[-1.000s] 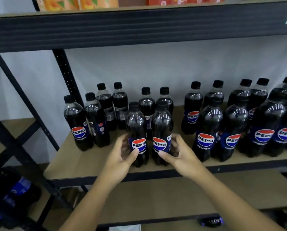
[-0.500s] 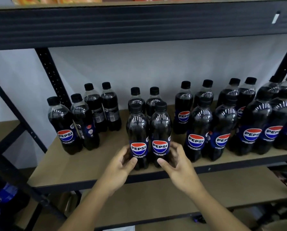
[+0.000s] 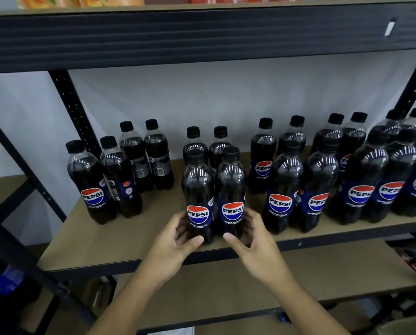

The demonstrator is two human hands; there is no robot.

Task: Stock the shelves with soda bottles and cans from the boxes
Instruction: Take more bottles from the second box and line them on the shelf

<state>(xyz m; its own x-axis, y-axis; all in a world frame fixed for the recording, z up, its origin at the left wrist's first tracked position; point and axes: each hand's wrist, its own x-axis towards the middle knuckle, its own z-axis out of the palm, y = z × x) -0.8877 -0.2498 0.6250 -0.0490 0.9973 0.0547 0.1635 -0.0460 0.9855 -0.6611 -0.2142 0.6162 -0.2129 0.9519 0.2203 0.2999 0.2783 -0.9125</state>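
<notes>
1. Nearest me, the left hand (image 3: 175, 240) curls round the base of the left front bottle (image 3: 198, 187), thumb across its front.
2. The right hand (image 3: 254, 238) grasps the right front bottle (image 3: 230, 182) likewise.
3. Both stand upright, touching, at the front edge of the shelf (image 3: 105, 238).
4. Behind, more Pepsi bottles (image 3: 283, 180) stand in paired rows toward the wall.

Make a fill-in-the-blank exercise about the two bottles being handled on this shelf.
The left hand holds the left bottle, whose cap is coloured ____.
The right hand holds the right bottle, whose logo reads ____.
Both bottles stand ____ on the shelf.
Beneath each logo, the label says zero ____.
Missing words: black; Pepsi; upright; sugar.
</notes>
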